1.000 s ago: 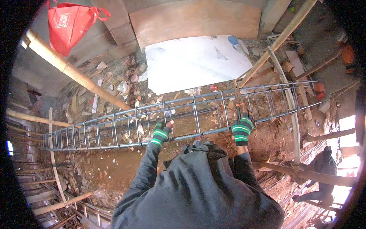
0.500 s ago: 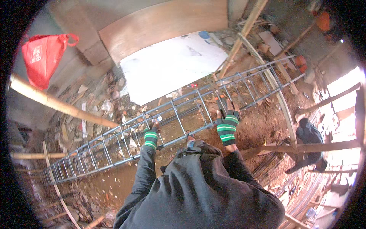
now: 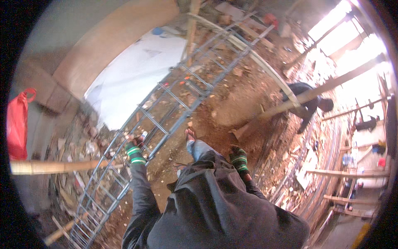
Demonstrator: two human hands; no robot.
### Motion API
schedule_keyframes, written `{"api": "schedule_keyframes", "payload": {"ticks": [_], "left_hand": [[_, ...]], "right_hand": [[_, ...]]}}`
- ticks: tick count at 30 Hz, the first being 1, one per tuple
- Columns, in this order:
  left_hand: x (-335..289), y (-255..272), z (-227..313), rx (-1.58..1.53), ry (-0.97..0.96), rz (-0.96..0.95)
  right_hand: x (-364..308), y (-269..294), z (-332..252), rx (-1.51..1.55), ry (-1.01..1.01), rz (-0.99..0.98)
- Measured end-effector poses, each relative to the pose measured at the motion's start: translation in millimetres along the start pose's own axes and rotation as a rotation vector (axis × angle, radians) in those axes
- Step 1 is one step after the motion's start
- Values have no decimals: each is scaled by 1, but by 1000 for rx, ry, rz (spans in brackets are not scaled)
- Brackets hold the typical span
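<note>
A long cage of grey reinforcing bars (image 3: 168,132), with crossbars along it, runs from the near left to the far right. My left hand (image 3: 134,151), in a dark fingerless glove with green stripes, has its bare fingers bent around a bar of the cage. Beside those fingers shows a small white and blue thing, too blurred to name. My right hand (image 3: 239,161), gloved the same way, hangs apart from the cage, right of my knee; its fingers are dark and smeared. Orange-tipped ends (image 3: 186,78) show at the cage's middle; their tool cannot be made out.
A bamboo pole (image 3: 62,167) reaches in from the left, below a red bag (image 3: 18,128). Beyond the cage lies a white sheet (image 3: 128,79). A slanting wooden pole (image 3: 257,58) crosses the cage's far end. Another person (image 3: 304,101) bends among beams at right. Rubble covers the ground.
My right hand has come off the cage and drawn back toward my body. My left hand stays on the cage. The view has turned to the right, so the cage appears steeper.
</note>
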State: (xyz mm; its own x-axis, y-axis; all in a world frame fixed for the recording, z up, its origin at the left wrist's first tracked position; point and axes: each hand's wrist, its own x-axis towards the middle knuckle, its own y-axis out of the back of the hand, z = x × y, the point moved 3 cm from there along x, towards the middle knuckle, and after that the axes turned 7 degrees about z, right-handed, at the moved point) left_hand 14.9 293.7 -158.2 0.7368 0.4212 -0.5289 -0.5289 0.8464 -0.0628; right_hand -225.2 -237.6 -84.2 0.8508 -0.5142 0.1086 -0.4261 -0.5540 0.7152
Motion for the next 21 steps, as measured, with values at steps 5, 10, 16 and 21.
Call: {"api": "schedule_keyframes", "payload": {"ticks": [5,10,16,21], "left_hand": [[8,2,9,183,-31,-5],[-30,-1,37,79,-27,100],[-55,-1,55,199,-21,237],[-74,-16,66,247,-39,321]], "right_hand": [[-5,33,78,-60,-238,182],[95,92,129,1092,-486,391],[231,204,224,602,-376,638],[353,256,343,975,20,876]]}}
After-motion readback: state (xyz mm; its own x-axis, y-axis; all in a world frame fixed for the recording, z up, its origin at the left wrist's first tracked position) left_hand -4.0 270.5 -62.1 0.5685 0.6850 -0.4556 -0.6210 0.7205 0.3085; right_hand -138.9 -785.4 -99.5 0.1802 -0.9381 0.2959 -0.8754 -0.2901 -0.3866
